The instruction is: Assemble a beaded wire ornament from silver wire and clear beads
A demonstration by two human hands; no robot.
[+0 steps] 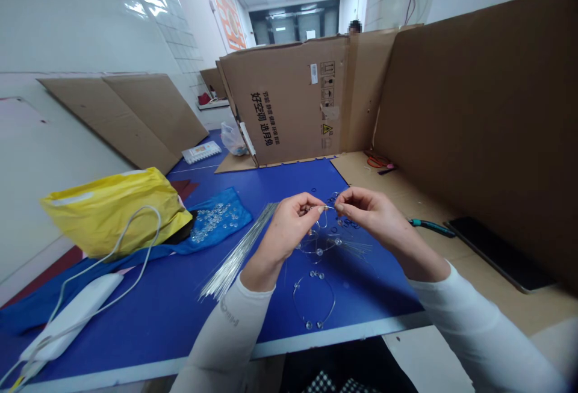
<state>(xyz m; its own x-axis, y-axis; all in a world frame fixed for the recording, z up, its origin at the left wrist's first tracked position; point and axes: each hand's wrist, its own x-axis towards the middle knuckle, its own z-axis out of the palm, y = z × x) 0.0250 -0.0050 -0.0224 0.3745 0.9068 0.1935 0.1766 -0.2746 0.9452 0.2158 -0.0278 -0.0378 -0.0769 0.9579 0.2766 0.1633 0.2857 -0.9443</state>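
Above the blue table (271,333), my left hand (293,218) pinches a thin wire (330,207) between thumb and forefinger. Facing it, my right hand (368,209) pinches the same wire at its other end. A small wire loop dangles below my left fingertips. Under my hands lie wire rings with clear beads (320,252), partly hidden. Closer to the table's front edge rests a round wire ring (335,300) with several clear beads on it. A bundle of straight silvery wires (235,260) lies left of my left forearm. Small dark rings (350,223) are scattered behind my right hand.
On the left are a yellow bag (117,209), clear beads (214,221) on blue cloth, and a white power strip (76,315) with its cable. Cardboard walls (298,104) stand behind and right. Teal-handled pliers (431,226), orange scissors (377,161) and a dark phone (497,251) lie right.
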